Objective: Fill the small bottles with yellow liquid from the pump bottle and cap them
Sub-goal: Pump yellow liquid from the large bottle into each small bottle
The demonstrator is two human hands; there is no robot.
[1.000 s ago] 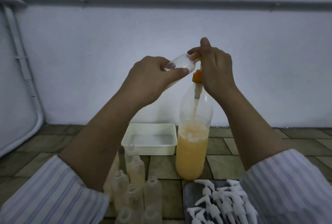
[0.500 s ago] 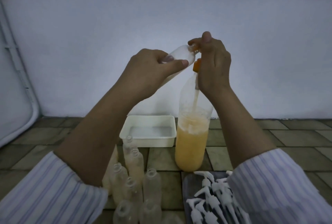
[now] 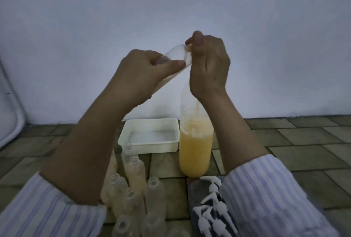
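Centre of frame: left hand (image 3: 144, 73) grasping a small clear bottle (image 3: 175, 56), tilted with its mouth up and to the right against the pump head, which is hidden under the right hand (image 3: 209, 65), fingers curled down over it. Below the right hand: tall pump bottle (image 3: 195, 141) standing on the tiled floor (image 3: 294, 141), roughly half full of yellow liquid, touching or just beside a white tub (image 3: 152, 134) to its left. Lower centre: cluster of open small bottles (image 3: 133, 189), upright; lower right: dark tray (image 3: 195, 189) of white pump caps (image 3: 210, 215), partly behind a striped sleeve (image 3: 266, 198).
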